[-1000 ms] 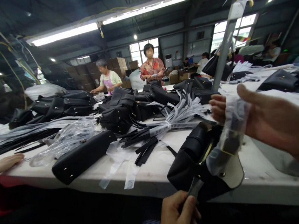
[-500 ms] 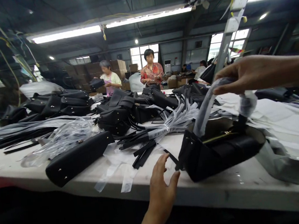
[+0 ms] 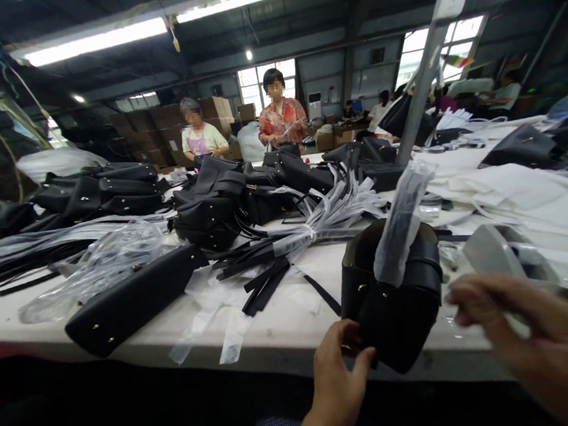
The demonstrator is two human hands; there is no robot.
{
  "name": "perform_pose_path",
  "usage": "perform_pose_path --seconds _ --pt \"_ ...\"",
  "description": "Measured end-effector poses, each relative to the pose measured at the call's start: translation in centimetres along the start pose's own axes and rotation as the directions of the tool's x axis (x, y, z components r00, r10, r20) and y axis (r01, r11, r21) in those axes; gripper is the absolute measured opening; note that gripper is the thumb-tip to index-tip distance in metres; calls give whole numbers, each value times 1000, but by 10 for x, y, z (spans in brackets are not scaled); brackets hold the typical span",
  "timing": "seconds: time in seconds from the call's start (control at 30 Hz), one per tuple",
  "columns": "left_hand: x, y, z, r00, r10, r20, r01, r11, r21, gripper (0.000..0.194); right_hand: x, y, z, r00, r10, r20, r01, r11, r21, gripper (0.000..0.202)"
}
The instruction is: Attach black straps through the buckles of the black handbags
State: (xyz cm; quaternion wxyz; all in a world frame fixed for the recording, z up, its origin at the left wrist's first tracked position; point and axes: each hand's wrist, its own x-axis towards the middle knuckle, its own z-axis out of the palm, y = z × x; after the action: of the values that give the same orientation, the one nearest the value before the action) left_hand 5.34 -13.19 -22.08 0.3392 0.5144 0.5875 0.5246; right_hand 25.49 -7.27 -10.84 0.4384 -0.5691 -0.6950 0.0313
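Observation:
A black handbag (image 3: 399, 316) stands end-on at the table's front edge, its handle (image 3: 400, 228) wrapped in translucent plastic and sticking up. At the bag's lower left corner is my left hand (image 3: 337, 372), thumb and fingers curved round the corner and gripping it. To the right of the bag, apart from it, my right hand (image 3: 537, 336) is blurred; its thumb and fingertips are brought together, and whatever may be between them is too smeared to make out. Behind that hand lies a grey, plastic-covered piece (image 3: 493, 253).
Another black bag (image 3: 136, 301) lies on the white table (image 3: 285, 333) at left, beside crumpled plastic (image 3: 103, 264). A bundle of wrapped straps (image 3: 311, 234) and piled black bags (image 3: 214, 213) lie behind. A metal pole (image 3: 417, 106) rises at right. Two people stand across the table.
The bag has turned from lengthwise to end-on. My right hand has let go of its handle and moved down to the right; my left hand has moved right onto the bag. The view has shifted slightly.

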Motion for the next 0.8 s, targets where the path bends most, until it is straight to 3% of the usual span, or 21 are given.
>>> perform_pose_path --seconds 0.03,0.1,0.17,0.2,0.33,0.4,0.43,0.5,0.53,0.6,0.67,0.8 --pt "-1 0 0 1000 5 17 -4 1000 -11 22 -17 3 11 985 3 173 -12 999 51 32" --pt "-4 1 -2 997 40 60 -40 999 -9 20 -46 8 36 880 7 475 -98 981 167 30" --pt "-8 5 -6 990 87 113 -88 996 4 23 -67 8 56 796 34 604 -193 961 200 32" --pt "-8 7 -9 984 106 144 -108 994 6 24 -72 7 63 783 53 620 -222 955 198 34" --pt "8 20 -29 941 172 292 -201 977 72 24 -75 2 70 812 78 578 -232 953 197 39" --pt "31 22 -41 951 176 256 -232 950 208 24 -73 2 68 809 60 585 -237 943 232 38" --pt "46 22 -47 966 183 183 -233 922 310 23 -72 2 68 807 59 587 -249 937 247 38" --pt "79 16 -56 980 190 65 -192 797 573 28 -73 2 68 809 84 583 -283 923 260 39" --pt "96 11 -60 982 183 50 -175 773 609 35 -74 3 68 804 95 586 -298 918 260 41" --pt "124 2 -64 986 159 47 -152 752 642 39 -76 5 70 781 97 617 -316 913 257 44" --pt "142 -5 -67 991 126 50 -129 761 636 32 -78 9 71 752 87 654 -329 909 257 46" --pt "145 1 -73 996 80 38 -88 825 558 19 -80 16 75 708 107 698 -396 879 267 48"
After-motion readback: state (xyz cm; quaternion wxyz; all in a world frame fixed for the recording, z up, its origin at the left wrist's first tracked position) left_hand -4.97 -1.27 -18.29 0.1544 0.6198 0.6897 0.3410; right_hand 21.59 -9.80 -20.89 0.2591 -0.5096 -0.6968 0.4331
